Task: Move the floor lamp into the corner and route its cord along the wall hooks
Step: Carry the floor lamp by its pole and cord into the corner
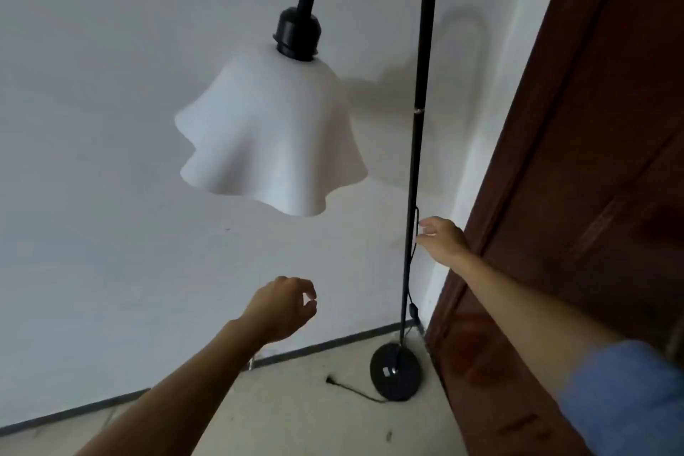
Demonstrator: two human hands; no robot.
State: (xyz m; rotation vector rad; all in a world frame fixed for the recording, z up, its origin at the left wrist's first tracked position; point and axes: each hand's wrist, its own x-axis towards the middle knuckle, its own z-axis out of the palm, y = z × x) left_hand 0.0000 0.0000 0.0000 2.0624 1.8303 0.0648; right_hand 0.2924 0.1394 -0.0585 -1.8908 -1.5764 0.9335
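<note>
The floor lamp stands in the corner: a black pole point(416, 144) arches over to a white wavy shade point(274, 137), and a round black base point(395, 375) rests on the floor. A black cord point(412, 292) hangs down the pole, and its plug end point(331, 379) lies on the floor left of the base. My right hand point(442, 238) is beside the pole at mid height, fingertips touching the cord, fingers apart. My left hand point(283, 307) hovers lower left, fingers curled loosely, holding nothing. No wall hooks can be made out.
A dark brown wooden door point(577, 178) fills the right side, close to the lamp base. The white wall point(111, 122) meets the pale floor point(296, 418) along a grey skirting strip point(322, 342).
</note>
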